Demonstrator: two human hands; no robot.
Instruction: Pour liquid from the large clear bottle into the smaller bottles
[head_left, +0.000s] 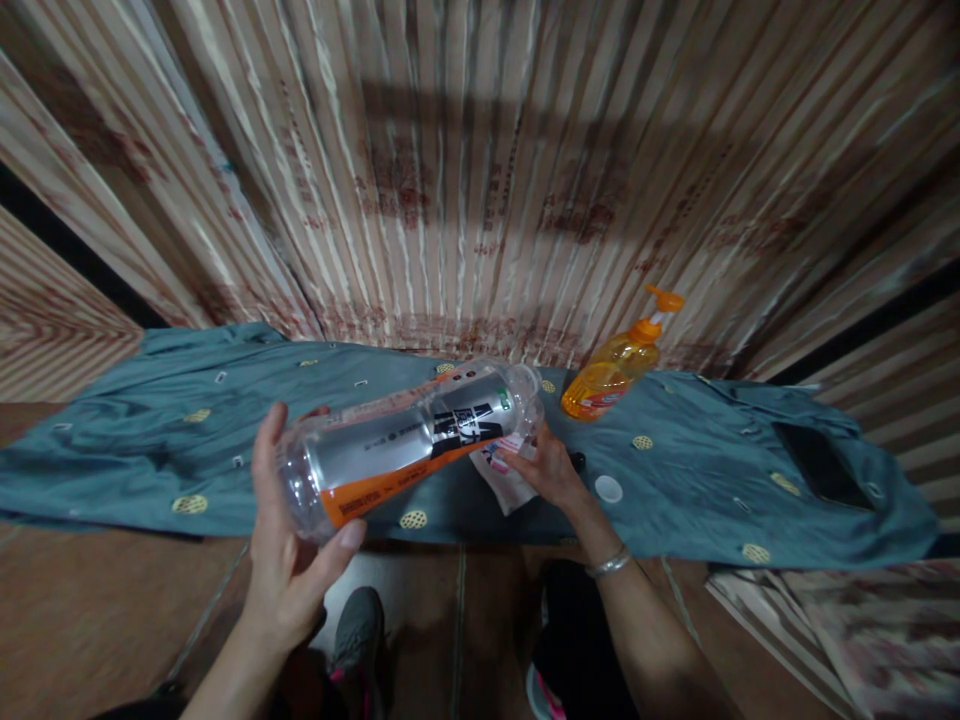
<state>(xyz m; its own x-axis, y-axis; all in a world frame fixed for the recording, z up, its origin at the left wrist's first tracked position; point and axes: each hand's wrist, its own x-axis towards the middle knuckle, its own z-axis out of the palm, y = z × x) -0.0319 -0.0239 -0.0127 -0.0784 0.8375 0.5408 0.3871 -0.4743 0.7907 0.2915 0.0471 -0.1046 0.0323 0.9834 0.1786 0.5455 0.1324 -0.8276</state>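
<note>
A large clear plastic bottle (409, 435) with a silver and orange label lies tilted between my hands, above the cloth-covered surface. My left hand (289, 545) grips its wide base, thumb in front and fingers behind. At the neck end, my right hand (546, 465) has its fingers closed around the bottle's mouth, partly hidden by it. Just under the right hand is a small pale packet or cloth (510, 488) with coloured print; whether the hand touches it I cannot tell. A round white cap (608, 489) lies right of that hand.
An orange pump bottle (611, 375) stands behind and to the right. A dark phone (823, 465) lies at the right end of the green patterned cloth (675, 500). Striped curtains (465, 180) hang close behind. My shoes (360, 625) are on the tiled floor below.
</note>
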